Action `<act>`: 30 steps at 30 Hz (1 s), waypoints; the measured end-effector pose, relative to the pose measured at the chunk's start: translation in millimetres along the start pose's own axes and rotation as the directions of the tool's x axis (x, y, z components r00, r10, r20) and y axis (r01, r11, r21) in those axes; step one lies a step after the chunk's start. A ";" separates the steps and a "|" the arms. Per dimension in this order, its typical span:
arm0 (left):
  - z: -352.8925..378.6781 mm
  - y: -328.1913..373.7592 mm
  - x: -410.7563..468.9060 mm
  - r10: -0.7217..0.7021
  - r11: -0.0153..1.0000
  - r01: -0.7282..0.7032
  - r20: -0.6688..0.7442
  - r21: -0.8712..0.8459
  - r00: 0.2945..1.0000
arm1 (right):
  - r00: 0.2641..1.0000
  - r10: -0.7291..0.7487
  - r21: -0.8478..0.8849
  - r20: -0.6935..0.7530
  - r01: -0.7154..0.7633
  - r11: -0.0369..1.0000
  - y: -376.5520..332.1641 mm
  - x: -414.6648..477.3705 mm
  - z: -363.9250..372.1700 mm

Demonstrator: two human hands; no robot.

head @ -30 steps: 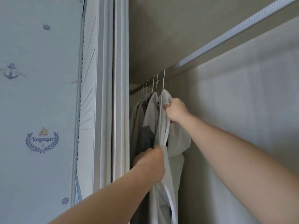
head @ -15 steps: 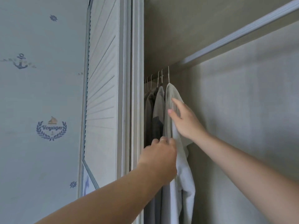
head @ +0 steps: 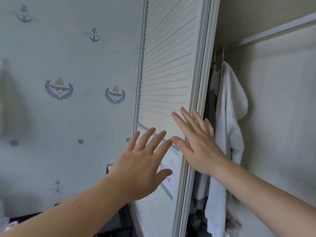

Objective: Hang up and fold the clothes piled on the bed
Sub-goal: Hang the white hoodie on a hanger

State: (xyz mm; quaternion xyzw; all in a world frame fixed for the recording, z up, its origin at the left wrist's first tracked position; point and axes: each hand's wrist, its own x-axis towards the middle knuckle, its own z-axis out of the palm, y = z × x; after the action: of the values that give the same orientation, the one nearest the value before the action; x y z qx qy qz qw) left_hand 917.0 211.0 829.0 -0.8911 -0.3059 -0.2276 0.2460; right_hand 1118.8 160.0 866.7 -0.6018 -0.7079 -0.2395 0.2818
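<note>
A white hooded garment [head: 229, 106] hangs on a hanger from the rail inside the open wardrobe, with darker clothes [head: 211, 100] behind it. My left hand [head: 143, 161] is spread flat with straight fingers in front of the white louvred wardrobe door [head: 167, 65]; it wears a ring. My right hand [head: 196, 141] is also spread flat, its fingers lying over the door's right edge, just left of the hanging garment. Neither hand holds anything. The bed and the clothes pile are out of view.
A pale blue wall [head: 68, 100] with anchor and "Voyager" prints fills the left. The wardrobe's beige inner wall [head: 277, 117] is on the right. Dark objects [head: 111, 226] lie low beside the door.
Both hands have let go of the white garment and moved left out of the wardrobe to the louvred door, fingers now spread. The view has swung left and down.
</note>
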 end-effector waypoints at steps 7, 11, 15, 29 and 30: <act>-10.4 -55.8 -207.2 -0.316 0.944 0.326 0.137 -0.059 0.939 | 0.960 -0.195 0.106 0.201 0.177 0.979 -172.1 -58.7 49.3; -10.2 -71.0 -349.3 -0.605 0.784 0.621 0.239 0.009 0.760 | 0.883 -0.347 0.213 0.315 0.291 0.933 -276.4 -94.3 89.1; -17.2 -65.0 -481.3 -0.807 0.557 0.824 0.303 0.103 0.507 | 0.790 -0.479 0.366 0.383 0.346 0.864 -374.5 -140.1 133.3; -58.5 24.2 -786.3 -0.909 -0.244 0.916 0.253 0.320 -0.331 | 0.296 -0.840 0.745 0.454 0.391 0.540 -645.7 -274.0 240.9; -60.2 25.4 -799.5 -0.896 -0.279 0.902 0.247 0.329 -0.368 | 0.262 -0.848 0.754 0.462 0.388 0.530 -660.8 -278.1 248.1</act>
State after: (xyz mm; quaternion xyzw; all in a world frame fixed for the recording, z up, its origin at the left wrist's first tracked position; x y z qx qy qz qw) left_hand 351.3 -187.7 423.5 -0.3058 -0.9349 -0.1392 -0.1139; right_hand 471.6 22.5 495.4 -0.1963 -0.9670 0.1553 -0.0487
